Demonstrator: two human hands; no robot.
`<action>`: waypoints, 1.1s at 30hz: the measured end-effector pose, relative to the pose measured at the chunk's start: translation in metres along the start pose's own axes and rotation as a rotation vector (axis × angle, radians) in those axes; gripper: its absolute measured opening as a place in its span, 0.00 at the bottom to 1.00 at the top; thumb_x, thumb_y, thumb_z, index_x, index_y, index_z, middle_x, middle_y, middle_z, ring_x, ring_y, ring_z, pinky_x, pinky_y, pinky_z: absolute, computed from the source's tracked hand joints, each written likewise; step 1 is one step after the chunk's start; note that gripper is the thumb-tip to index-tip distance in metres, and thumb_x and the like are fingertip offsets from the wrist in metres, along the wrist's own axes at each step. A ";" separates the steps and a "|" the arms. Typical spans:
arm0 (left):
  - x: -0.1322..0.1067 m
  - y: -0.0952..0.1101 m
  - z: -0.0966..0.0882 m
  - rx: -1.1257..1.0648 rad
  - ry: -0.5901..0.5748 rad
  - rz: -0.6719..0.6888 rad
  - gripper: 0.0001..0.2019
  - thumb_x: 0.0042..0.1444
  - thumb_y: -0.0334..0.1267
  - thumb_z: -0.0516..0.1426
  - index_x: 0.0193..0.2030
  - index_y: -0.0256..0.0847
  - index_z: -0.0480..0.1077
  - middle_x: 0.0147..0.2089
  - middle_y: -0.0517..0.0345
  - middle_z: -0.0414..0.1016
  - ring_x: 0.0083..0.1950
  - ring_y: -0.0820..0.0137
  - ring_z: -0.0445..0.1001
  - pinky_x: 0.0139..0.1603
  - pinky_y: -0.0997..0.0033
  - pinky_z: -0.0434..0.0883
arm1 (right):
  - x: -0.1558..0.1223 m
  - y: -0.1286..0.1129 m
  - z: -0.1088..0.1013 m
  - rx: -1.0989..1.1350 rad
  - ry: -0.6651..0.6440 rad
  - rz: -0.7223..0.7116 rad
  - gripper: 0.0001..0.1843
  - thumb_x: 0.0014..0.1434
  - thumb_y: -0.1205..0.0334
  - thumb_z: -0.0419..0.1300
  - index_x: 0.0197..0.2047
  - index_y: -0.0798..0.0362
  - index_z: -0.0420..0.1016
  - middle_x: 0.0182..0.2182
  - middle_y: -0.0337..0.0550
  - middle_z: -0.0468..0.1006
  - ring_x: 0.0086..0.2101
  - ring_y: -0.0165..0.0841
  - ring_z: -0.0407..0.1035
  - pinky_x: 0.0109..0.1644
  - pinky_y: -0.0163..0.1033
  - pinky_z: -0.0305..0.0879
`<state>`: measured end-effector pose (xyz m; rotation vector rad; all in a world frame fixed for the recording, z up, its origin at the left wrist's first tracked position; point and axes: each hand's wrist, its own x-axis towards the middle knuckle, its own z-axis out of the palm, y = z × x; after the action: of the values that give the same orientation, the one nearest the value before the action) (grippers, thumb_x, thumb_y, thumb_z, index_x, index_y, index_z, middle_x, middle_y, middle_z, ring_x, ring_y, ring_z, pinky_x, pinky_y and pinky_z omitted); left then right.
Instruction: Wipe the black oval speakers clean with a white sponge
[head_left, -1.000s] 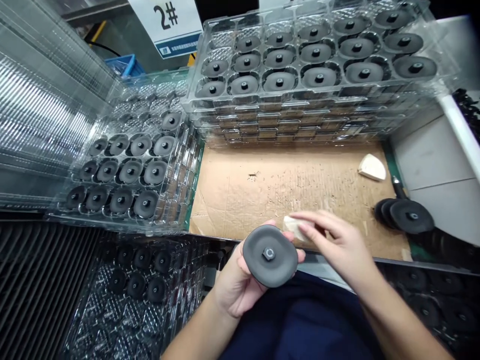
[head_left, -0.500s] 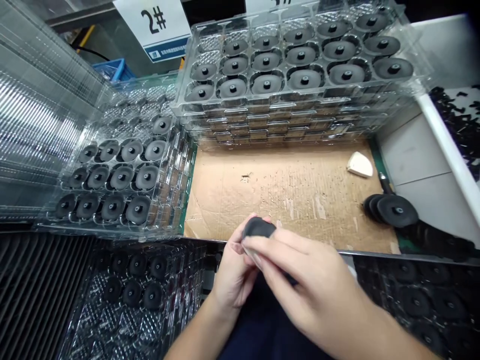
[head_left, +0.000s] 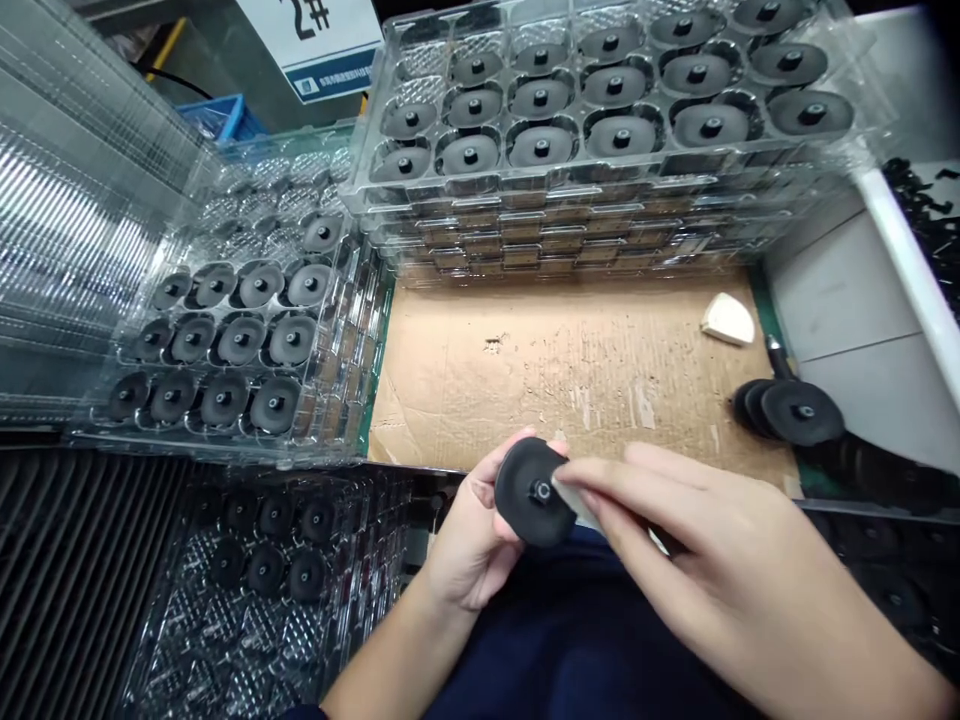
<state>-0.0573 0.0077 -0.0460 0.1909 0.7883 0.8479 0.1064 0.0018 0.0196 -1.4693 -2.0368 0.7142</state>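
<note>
"2#" on white sign (head_left: 319, 50), small print (head_left: 345, 76) illegible

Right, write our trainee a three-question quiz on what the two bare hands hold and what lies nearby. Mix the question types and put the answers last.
1. Multiple choice: what does the right hand pinch?
A. a red cloth
B. an off-white pad
C. a steel screwdriver

2. True or false: the left hand holds a dark grey, rounded disc.

3. Fill in: a cream, wedge-shaped block lies on a flat brown sheet of ____.

Key: 1 B; 2 true; 3 cardboard.
</note>
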 end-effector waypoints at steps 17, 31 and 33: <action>-0.004 0.006 -0.001 -0.015 -0.113 -0.025 0.22 0.41 0.32 0.68 0.46 0.42 0.75 0.46 0.57 0.80 0.45 0.65 0.79 0.44 0.75 0.74 | 0.015 0.032 0.022 0.210 0.140 -0.079 0.16 0.64 0.74 0.50 0.49 0.51 0.74 0.36 0.41 0.76 0.37 0.29 0.70 0.39 0.33 0.66; -0.007 0.011 -0.008 -0.105 -0.248 -0.022 0.25 0.41 0.36 0.69 0.48 0.46 0.74 0.48 0.59 0.80 0.47 0.63 0.79 0.48 0.72 0.73 | -0.026 0.048 0.038 0.058 0.073 0.229 0.11 0.64 0.61 0.54 0.47 0.50 0.75 0.31 0.42 0.77 0.30 0.33 0.71 0.29 0.35 0.66; -0.008 0.011 -0.005 -0.097 -0.249 -0.019 0.25 0.39 0.38 0.70 0.48 0.45 0.74 0.48 0.57 0.80 0.46 0.63 0.79 0.49 0.70 0.73 | -0.018 0.031 0.018 0.079 0.184 0.218 0.11 0.63 0.62 0.56 0.48 0.45 0.74 0.36 0.40 0.78 0.33 0.32 0.72 0.32 0.35 0.66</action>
<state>-0.0710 0.0083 -0.0399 0.1981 0.5144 0.8245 0.1202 -0.0093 -0.0169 -1.6620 -1.7107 0.7075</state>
